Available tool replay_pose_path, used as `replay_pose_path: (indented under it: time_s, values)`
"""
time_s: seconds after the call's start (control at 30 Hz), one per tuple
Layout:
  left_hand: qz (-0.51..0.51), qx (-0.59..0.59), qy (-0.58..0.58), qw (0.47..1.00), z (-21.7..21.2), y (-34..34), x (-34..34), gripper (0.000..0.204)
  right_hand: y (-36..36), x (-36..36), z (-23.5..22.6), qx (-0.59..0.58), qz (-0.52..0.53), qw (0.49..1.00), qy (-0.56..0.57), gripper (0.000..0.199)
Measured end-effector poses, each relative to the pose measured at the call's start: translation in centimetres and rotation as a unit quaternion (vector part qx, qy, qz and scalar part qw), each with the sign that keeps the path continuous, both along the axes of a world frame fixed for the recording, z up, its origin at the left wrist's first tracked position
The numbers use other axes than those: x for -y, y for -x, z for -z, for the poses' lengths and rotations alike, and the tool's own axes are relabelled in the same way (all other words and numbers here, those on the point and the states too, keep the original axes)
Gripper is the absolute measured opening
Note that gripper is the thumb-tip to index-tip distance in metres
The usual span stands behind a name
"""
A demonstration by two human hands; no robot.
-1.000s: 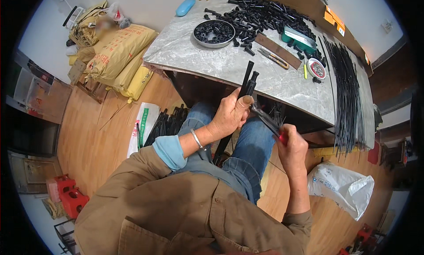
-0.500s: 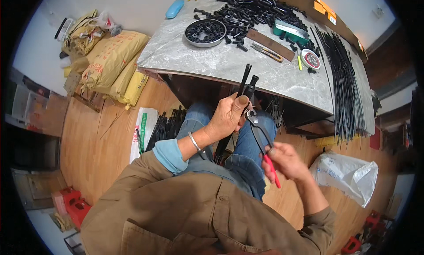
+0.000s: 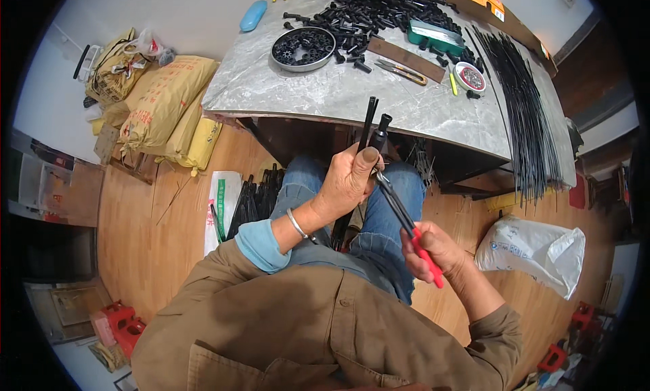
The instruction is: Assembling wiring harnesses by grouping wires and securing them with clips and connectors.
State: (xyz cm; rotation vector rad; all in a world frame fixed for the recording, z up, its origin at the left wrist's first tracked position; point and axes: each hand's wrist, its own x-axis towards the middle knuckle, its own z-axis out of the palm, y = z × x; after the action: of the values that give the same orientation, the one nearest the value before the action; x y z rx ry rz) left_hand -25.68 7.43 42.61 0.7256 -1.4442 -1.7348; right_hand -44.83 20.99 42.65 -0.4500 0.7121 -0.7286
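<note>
My left hand (image 3: 347,182) is closed around a bundle of thin black rods (image 3: 369,120) and a black tubular piece with a narrower tip (image 3: 382,130), all held upright above my knees. A short bit of thin wire seems to stick out by the thumb. My right hand (image 3: 440,247) grips the red handles of end-cutting pincers (image 3: 398,205). Their handles are squeezed together, and the jaws sit against the black piece just below my left thumb. Fingers partly hide what lies between the jaws. The lower ends of the rods run down between my legs.
Ahead stands a grey table (image 3: 237,79) with piled black fittings (image 3: 379,8), a round tray of small black parts (image 3: 303,47), scissors (image 3: 403,71) and long black rods (image 3: 525,113). More black rods (image 3: 254,194) stand by my left leg. Sacks (image 3: 166,106) lie left, a white bag (image 3: 531,252) right.
The pincers' handles were apart and are now squeezed together, with the jaws closer in to the black piece. My right hand has shifted slightly. My left hand keeps its hold.
</note>
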Motion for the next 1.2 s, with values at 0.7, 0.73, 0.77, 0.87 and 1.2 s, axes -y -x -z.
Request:
replay_pose_path:
  time_s: [0.7, 0.73, 0.77, 0.87, 1.2]
  values:
    - [0.029, -0.042, 0.002, 0.999, -0.2, -0.5, 0.0, 0.059, -0.7, 1.5, -4.0, -0.147, -0.103, 0.983, 0.034, 0.053]
    - [0.045, -0.045, -0.008, 0.998, 0.0, -0.5, 0.1, 0.06, -0.8, 1.6, -4.5, -0.153, -0.083, 0.984, 0.036, 0.049]
    - [0.061, -0.048, -0.02, 0.997, 0.1, -0.6, 0.2, 0.06, -1.0, 1.6, -5.0, -0.16, -0.061, 0.984, 0.038, 0.046]
    - [0.065, -0.043, -0.035, 0.996, 0.0, -0.8, 0.3, 0.063, -0.5, 1.9, -5.7, -0.162, -0.1, 0.981, 0.017, 0.039]
    - [0.056, -0.036, -0.038, 0.997, 0.1, -0.7, 0.6, 0.07, -4.2, 0.9, -2.5, -0.194, -0.044, 0.98, 0.005, 0.036]
